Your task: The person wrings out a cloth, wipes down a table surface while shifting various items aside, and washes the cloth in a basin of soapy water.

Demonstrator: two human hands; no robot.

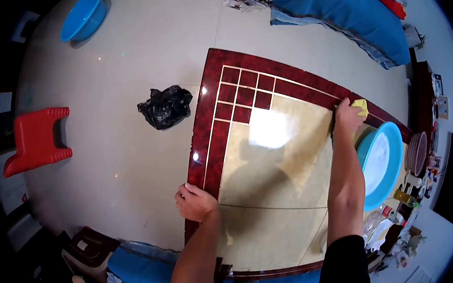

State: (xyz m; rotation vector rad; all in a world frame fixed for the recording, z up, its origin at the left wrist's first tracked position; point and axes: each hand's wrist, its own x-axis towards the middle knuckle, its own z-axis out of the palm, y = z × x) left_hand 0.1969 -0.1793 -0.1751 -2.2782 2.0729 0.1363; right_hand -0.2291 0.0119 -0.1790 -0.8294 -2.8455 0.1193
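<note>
My right hand (350, 117) is closed on a yellow cloth (361, 106), pressed to the far side of the table top; part of the cloth is hidden under the fingers. A dark patch shows beside that hand, and I cannot make out what it is. My left hand (196, 202) has its fingers bent round the near-left edge of the table (204, 140), which has a glossy dark red border and a beige middle. Right of my right forearm, a light blue basin (397, 169) stands on the table, with something whitish inside.
A crumpled black plastic bag (166, 107) lies on the floor left of the table. Farther left are a red stool (37, 138) and a blue basin (85, 17). Bottles (405, 198) and a pink basket (416, 154) crowd the right end. A blue-covered seat (340, 20) stands behind.
</note>
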